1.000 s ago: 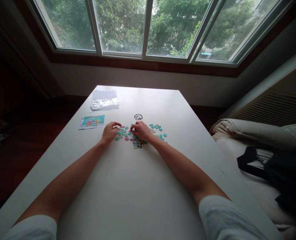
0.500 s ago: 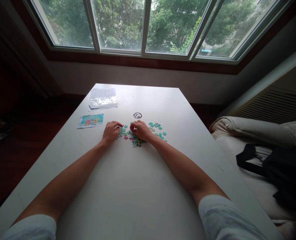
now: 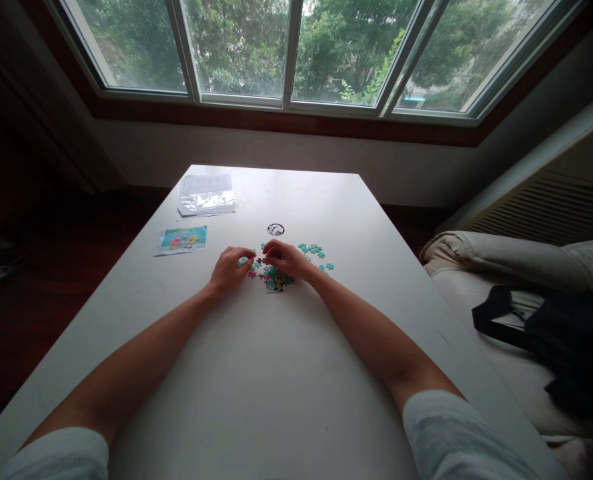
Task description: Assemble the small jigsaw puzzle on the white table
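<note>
The small, partly joined block of multicoloured, glossy jigsaw pieces (image 3: 275, 283) lies flat on the smooth white rectangular table (image 3: 276, 373), and everything else can be placed from it. The bare right hand (image 3: 287, 257) arches over the block's far right part, fingers bent inward; the bare left hand (image 3: 230, 268) is left of the block, thumb and forefinger curled towards each other. Whether either hand grips a piece I cannot tell, since the fingers hide their own tips. A tiny dark-pink knobbed jigsaw piece (image 3: 260, 261) shows between the hands, just beyond the block's left part; held or lying, I cannot tell.

The likeliest trouble is the right palm or wrist brushing the block: it looks thin and light, so a low sweep could slide it or part its seams. Loose turquoise knobbed pieces (image 3: 315, 251) to the right of the block sit near that wrist and could be scattered by it. Left of the block, loose pink and green pieces (image 3: 253, 274) lie partly under the left fingers, where they could be nudged or overlooked. Forcing a mismatched tab could lift the block's edge.
</note>
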### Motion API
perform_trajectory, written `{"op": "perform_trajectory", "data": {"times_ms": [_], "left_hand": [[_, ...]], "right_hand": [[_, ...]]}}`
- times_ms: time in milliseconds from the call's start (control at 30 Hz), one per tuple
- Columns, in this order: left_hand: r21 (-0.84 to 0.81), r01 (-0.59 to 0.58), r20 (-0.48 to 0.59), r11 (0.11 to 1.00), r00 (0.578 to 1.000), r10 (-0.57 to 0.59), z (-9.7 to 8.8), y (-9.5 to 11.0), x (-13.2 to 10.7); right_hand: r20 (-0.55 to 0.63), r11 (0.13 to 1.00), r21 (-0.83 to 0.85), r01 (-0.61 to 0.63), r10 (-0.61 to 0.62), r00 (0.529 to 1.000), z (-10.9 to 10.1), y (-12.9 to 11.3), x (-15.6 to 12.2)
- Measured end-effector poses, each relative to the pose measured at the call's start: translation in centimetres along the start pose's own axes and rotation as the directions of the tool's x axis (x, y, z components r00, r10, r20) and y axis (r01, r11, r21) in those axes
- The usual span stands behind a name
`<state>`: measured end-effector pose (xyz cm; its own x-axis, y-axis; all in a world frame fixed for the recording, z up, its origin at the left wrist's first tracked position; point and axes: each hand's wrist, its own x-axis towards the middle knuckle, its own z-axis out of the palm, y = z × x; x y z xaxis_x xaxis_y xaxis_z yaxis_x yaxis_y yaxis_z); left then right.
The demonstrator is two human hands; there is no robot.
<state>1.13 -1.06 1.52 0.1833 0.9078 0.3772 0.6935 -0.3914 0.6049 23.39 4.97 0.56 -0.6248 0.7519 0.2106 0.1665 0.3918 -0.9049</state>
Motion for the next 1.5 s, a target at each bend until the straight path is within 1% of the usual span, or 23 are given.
{"op": "perform_trajectory", "data": {"times_ms": [100, 267, 367, 500, 600, 667, 700, 733, 800, 833, 867, 900, 933, 967, 1000, 1067, 1133, 1233, 1300, 1433, 1500], "left_hand": [[-0.071, 0.021, 0.011, 0.997, 1.0, -0.02, 0.2, 0.2, -0.1], [-0.217, 0.059, 0.02, 0.974, 0.998, -0.056, 0.5, 0.2, -0.1], [-0.265, 0.086, 0.041, 0.96, 0.996, -0.078, 0.6, 0.5, -0.2], [-0.286, 0.112, 0.107, 0.952, 0.991, -0.085, 0.5, 1.1, -0.4], [-0.27, 0.106, 0.133, 0.957, 0.988, -0.072, 0.5, 1.2, -0.4], [-0.259, 0.092, 0.124, 0.961, 0.99, -0.061, 0.5, 1.1, -0.4], [-0.253, 0.081, 0.108, 0.964, 0.993, -0.055, 0.5, 1.1, -0.4], [-0.246, 0.068, 0.088, 0.967, 0.995, -0.047, 0.5, 1.0, -0.3], [-0.224, 0.045, 0.042, 0.974, 0.998, -0.037, 0.4, 0.9, -0.3], [-0.212, 0.046, 0.023, 0.976, 0.999, -0.042, 0.4, 0.9, -0.3], [-0.201, 0.057, 0.009, 0.978, 0.998, -0.056, 0.4, 0.9, -0.3], [-0.191, 0.077, -0.002, 0.979, 0.997, -0.079, 0.4, 0.9, -0.3], [-0.184, 0.1, -0.009, 0.978, 0.995, -0.104, 0.4, 0.9, -0.3], [-0.181, 0.122, -0.014, 0.976, 0.992, -0.126, 0.4, 0.9, -0.4], [-0.18, 0.139, -0.017, 0.974, 0.989, -0.144, 0.4, 1.0, -0.4], [-0.179, 0.161, -0.018, 0.97, 0.986, -0.167, 0.3, 1.2, -0.5], [-0.167, 0.182, -0.015, 0.969, 0.982, -0.187, 0.2, 1.6, -0.6], [-0.131, 0.204, 0.014, 0.97, 0.979, -0.204, 0.1, 2.3, -0.8], [-0.087, 0.205, 0.026, 0.975, 0.979, -0.204, 0.0, 2.6, -0.9], [0.051, 0.176, -0.008, 0.983, 0.984, -0.176, 0.0, 2.9, -1.0], [0.06, 0.177, 0.011, 0.982, 0.984, -0.178, 0.2, 2.9, -1.0]], "right_hand": [[0.042, 1.0, 0.024, -0.002, 0.001, 0.999, 0.1, 0.3, 0.0], [0.041, 0.999, 0.044, 0.003, -0.005, 0.999, 0.3, 0.0, -0.2], [0.007, 0.999, 0.04, 0.017, -0.017, 1.0, 0.4, -0.2, -0.2], [-0.073, 0.999, 0.031, 0.018, -0.015, 0.997, 0.7, -0.1, -0.1], [-0.076, 0.992, 0.123, 0.015, -0.006, 0.997, 1.1, 0.0, 0.0], [-0.073, 0.983, 0.183, 0.03, -0.017, 0.997, 1.2, 0.1, 0.1], [-0.085, 0.982, 0.186, 0.034, -0.019, 0.996, 1.2, 0.2, 0.1], [-0.105, 0.986, 0.167, 0.032, -0.014, 0.994, 1.1, 0.2, 0.1], [-0.146, 0.997, 0.075, 0.013, -0.002, 0.989, 0.7, 0.1, 0.1], [-0.142, 1.0, 0.017, 0.004, -0.002, 0.99, 0.3, 0.0, 0.0], [-0.115, 0.999, -0.042, 0.002, -0.006, 0.993, 0.0, -0.2, -0.1], [-0.059, 0.995, -0.098, 0.009, -0.015, 0.998, -0.4, -0.5, -0.1], [0.033, 0.988, -0.152, 0.031, -0.026, 0.999, -0.7, -0.8, -0.2], [0.114, 0.977, -0.203, 0.064, -0.041, 0.993, -1.1, -1.2, -0.3], [0.169, 0.961, -0.257, 0.106, -0.063, 0.984, -1.4, -1.5, -0.4], [0.236, 0.924, -0.338, 0.178, -0.1, 0.967, -1.7, -1.9, -0.5], [0.257, 0.894, -0.394, 0.213, -0.116, 0.959, -1.8, -2.1, -0.6], [0.251, 0.87, -0.438, 0.225, -0.122, 0.96, -1.7, -1.8, -0.6], [0.246, 0.872, -0.434, 0.225, -0.125, 0.961, -1.7, -1.5, -0.6], [0.242, 0.891, -0.398, 0.216, -0.125, 0.962, -1.8, -0.9, -0.4], [0.234, 0.9, -0.385, 0.204, -0.118, 0.965, -1.9, -0.7, -0.4]]}}
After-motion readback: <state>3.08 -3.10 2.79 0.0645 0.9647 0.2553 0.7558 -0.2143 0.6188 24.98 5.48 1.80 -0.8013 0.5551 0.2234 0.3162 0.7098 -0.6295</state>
